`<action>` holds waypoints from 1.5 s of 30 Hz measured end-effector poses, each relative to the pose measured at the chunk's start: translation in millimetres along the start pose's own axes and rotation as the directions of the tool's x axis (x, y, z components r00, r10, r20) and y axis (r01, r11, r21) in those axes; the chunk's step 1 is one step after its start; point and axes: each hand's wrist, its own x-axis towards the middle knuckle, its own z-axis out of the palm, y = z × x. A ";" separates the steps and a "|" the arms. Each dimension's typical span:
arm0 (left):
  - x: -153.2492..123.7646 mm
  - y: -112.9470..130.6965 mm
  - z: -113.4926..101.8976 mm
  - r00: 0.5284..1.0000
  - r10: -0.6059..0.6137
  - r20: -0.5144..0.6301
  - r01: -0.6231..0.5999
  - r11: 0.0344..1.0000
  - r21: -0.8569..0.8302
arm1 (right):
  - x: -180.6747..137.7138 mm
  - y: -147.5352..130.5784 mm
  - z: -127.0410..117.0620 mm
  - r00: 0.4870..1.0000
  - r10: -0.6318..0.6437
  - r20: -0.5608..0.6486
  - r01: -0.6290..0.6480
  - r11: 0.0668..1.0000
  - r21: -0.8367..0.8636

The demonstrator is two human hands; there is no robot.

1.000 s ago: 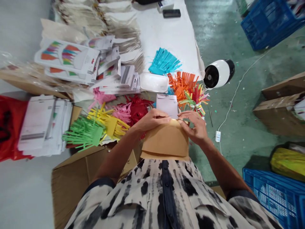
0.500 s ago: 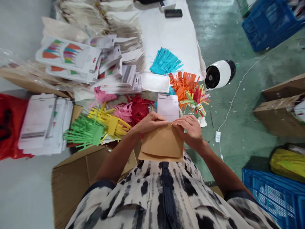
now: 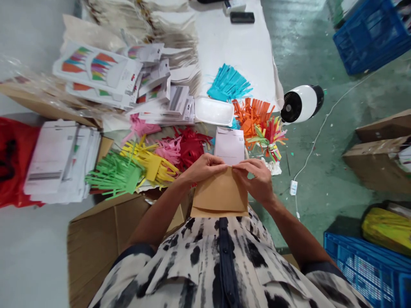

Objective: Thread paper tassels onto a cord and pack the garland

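Both my hands hold a brown paper envelope against my body, at its top edge. My left hand pinches the upper left of that edge with curled fingers. My right hand grips the upper right, its fingertips meeting the left hand's near the middle. Just beyond the envelope lies a white card. Around it are cut paper fringes: green, yellow, pink, red, orange and turquoise.
Stacks of white printed cards and packs cover the table's left. A white tray sits mid-table. A small fan stands at the table's right edge. A cardboard box is at lower left; blue crates on the floor.
My right hand has slid left along the envelope's top edge toward my left hand. The envelope looks narrower and sits slightly closer to my body.
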 end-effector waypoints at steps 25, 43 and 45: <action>111.3 -80.1 -32.7 0.973 0.232 -0.021 -0.119 0.573 0.811 | 103.0 179.2 106.0 0.868 0.409 0.281 -0.475 0.848 0.233; 113.5 -83.3 -39.5 0.975 0.219 -0.043 -0.106 0.623 0.775 | 117.6 185.8 121.9 0.844 0.440 0.307 -0.486 0.870 0.088; 113.7 -83.8 -39.3 0.974 0.221 -0.043 -0.106 0.618 0.779 | 117.5 185.1 122.5 0.850 0.435 0.298 -0.469 0.882 0.050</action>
